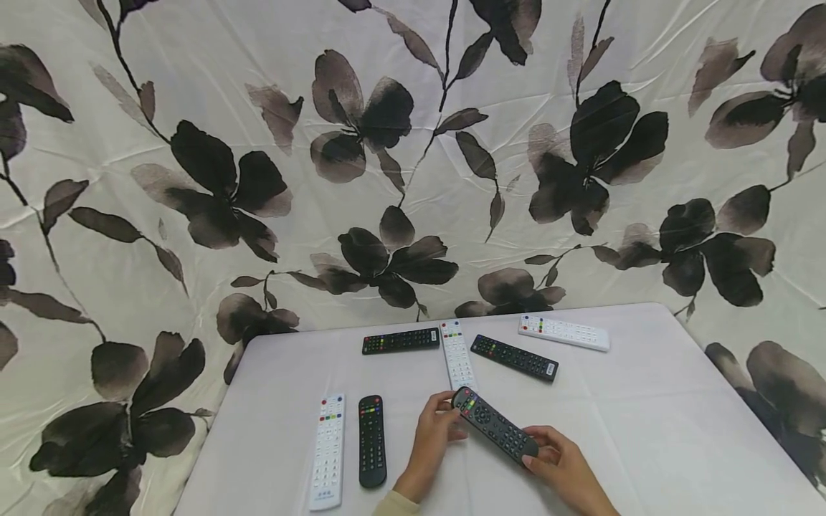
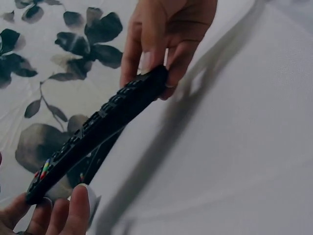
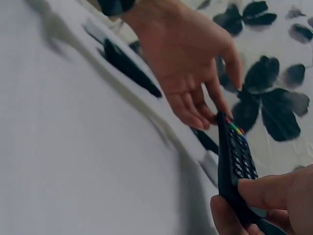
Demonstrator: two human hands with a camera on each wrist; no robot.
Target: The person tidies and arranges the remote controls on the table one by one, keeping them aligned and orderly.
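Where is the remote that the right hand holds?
In the head view, the remote is low, right of centre, above the table between the left hand and the right hand.

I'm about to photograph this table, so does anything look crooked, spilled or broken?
I can see no spill or damage. At the back, one black remote slants diagonally, looking askew against the front-left white remote and its black neighbour, which lie nearly parallel. The held remote is tilted too.

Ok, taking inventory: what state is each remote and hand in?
Held remote: raised, buttons showing
Left hand: touching it
Right hand: gripping it
Near white remote: flat
Near black remote: flat
Back black remote: flat
Middle white remote: flat, partly hidden
Slanted black remote: flat
Right white remote: flat
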